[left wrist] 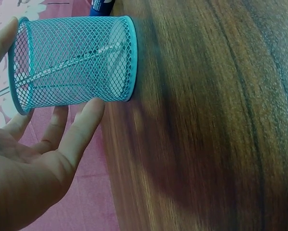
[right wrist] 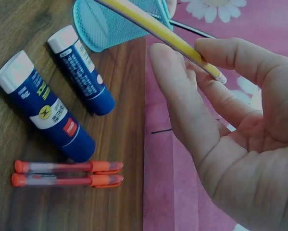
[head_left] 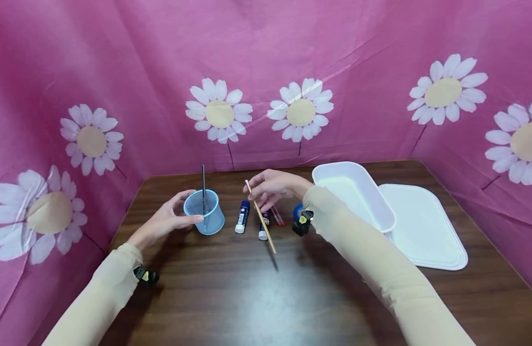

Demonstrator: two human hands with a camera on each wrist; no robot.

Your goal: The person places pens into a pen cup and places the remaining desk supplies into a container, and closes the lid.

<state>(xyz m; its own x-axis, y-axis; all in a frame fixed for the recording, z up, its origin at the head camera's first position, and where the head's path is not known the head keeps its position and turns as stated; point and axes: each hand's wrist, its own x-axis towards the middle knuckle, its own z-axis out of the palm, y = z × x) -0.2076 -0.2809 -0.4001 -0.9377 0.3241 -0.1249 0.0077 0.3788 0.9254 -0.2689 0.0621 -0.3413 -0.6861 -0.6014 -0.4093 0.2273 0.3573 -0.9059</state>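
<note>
My left hand (head_left: 172,215) holds a light blue mesh pen cup (head_left: 214,224) near its rim, fingers and thumb on opposite sides. The cup stands on the table with a dark, slim pencil-like stick (head_left: 203,179) inside. Between thumb and fingers, my right hand (head_left: 279,184) pinches a yellow pencil (right wrist: 151,24) near one end. The pencil slants over the table, its other end pointing toward me. Below that hand lie two blue glue sticks with white caps, one glue stick (right wrist: 81,70) nearer the cup, the other glue stick (right wrist: 50,108) beside two red pens (right wrist: 57,180).
A blue round object (head_left: 298,211), partly hidden by the right wrist, sits right of the pens. Farther right are a white rectangular tub (head_left: 380,211) and a flat white lid (head_left: 434,230). A pink flowered cloth (head_left: 261,43) hangs behind the wooden table (head_left: 205,288).
</note>
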